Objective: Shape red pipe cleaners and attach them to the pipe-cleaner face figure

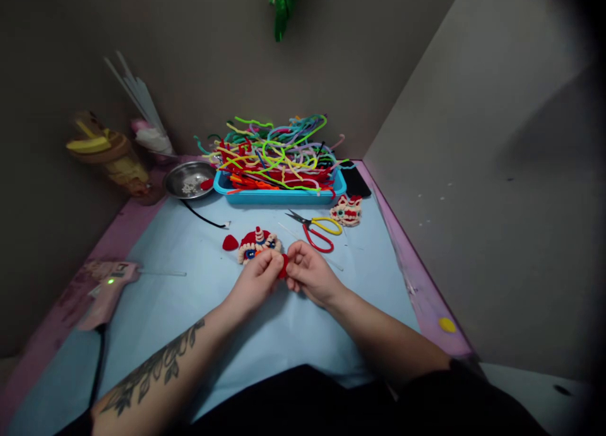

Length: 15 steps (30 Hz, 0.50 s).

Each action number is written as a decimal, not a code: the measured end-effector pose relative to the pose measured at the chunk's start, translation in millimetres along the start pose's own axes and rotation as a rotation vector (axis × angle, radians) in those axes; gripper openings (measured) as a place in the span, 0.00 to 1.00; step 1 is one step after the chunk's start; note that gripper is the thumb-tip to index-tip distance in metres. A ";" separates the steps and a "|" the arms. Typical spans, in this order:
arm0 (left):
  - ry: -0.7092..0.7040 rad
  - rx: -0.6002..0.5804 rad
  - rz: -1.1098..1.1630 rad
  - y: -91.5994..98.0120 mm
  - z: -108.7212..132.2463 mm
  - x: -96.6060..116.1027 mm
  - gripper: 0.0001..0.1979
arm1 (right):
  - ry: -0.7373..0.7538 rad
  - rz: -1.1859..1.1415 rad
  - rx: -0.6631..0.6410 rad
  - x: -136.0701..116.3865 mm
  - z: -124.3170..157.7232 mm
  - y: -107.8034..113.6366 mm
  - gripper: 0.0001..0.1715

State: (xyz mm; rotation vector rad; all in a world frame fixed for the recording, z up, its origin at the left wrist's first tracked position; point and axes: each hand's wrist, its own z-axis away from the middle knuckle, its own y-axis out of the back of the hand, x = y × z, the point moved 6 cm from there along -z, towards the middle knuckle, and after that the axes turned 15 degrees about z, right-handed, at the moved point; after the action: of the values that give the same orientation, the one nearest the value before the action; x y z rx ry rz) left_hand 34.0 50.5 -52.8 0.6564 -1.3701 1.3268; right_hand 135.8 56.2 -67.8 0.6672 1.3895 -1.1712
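Note:
My left hand [262, 273] and my right hand [310, 271] meet over the blue table cover, both closed in a pinch on a small red fuzzy piece [283, 267]. Fingers cover most of that piece. Just behind my left hand lies a lion-head figure [250, 245] of red and cream pipe cleaner with blue eyes, partly hidden by the hand. To its left is a separate red fuzzy piece [230, 242]. Scissors [318, 229] with one red and one yellow handle lie open beyond my right hand. A second, cream and red lion head [346, 211] sits behind them.
A blue basket [279, 197] heaped with coloured pipe cleaners stands at the back. Left of it is a metal bowl [190, 179] with small white bits. A pink glue gun [108, 294], its green light lit, lies at the left. A dark phone [356, 181] rests back right.

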 end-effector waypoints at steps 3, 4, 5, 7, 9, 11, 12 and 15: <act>-0.005 0.005 -0.007 -1.5 0.1 -2.5 0.22 | 0.013 0.018 0.020 2.9 -0.2 -0.5 0.24; -0.007 0.011 -0.001 -1.4 0.1 -2.4 0.21 | 0.013 0.024 0.024 3.5 -0.5 -0.6 0.24; -0.010 0.018 0.005 -0.9 0.2 -1.6 0.21 | 0.011 0.032 0.027 3.8 -0.8 -0.5 0.23; -0.023 0.030 -0.001 0.6 0.3 2.6 0.19 | 0.013 0.055 0.034 2.8 -1.2 0.7 0.22; -0.078 0.048 -0.069 2.9 0.7 11.2 0.17 | 0.026 0.114 0.045 -0.7 -0.7 3.0 0.20; -0.166 0.090 -0.160 6.0 1.9 21.7 0.13 | 0.029 0.221 0.060 -4.9 0.9 5.3 0.18; -0.203 0.107 -0.194 6.9 2.7 25.6 0.10 | 0.023 0.279 0.066 -6.7 1.9 6.0 0.17; -0.239 0.116 -0.233 7.9 3.8 28.5 0.07 | 0.010 0.397 0.078 -10.5 4.4 5.4 0.15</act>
State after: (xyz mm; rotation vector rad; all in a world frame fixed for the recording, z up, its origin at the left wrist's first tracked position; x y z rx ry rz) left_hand 17.7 56.6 -28.6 1.0486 -1.3631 1.1741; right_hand 144.4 56.4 -58.7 0.9557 1.1558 -0.9076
